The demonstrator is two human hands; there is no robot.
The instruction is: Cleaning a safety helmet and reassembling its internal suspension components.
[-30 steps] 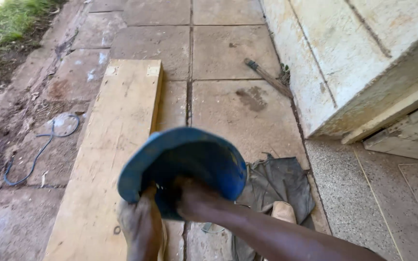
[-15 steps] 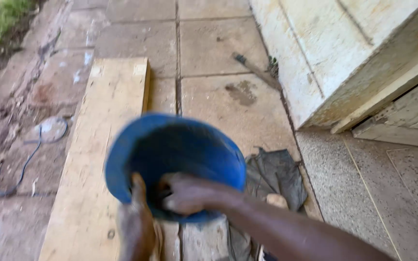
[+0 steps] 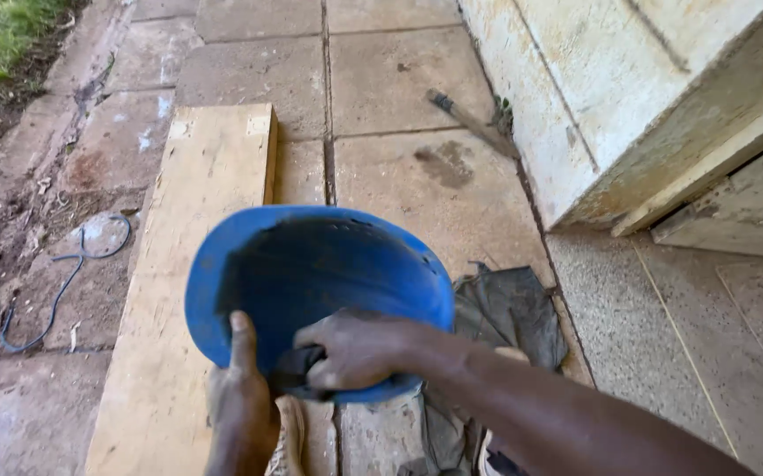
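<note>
We stood on concrete paving slabs, the building wall closing off our right. A long wooden plank ran along the left, its near end cut off by the frame. Over it we held a blue plastic basin, tilted toward us. Our left hand gripped its near rim, thumb inside. Our right hand was closed on a dark cloth, mostly hidden, pressed against the basin's inside. Another dark rag lay partly behind our forearm.
</note>
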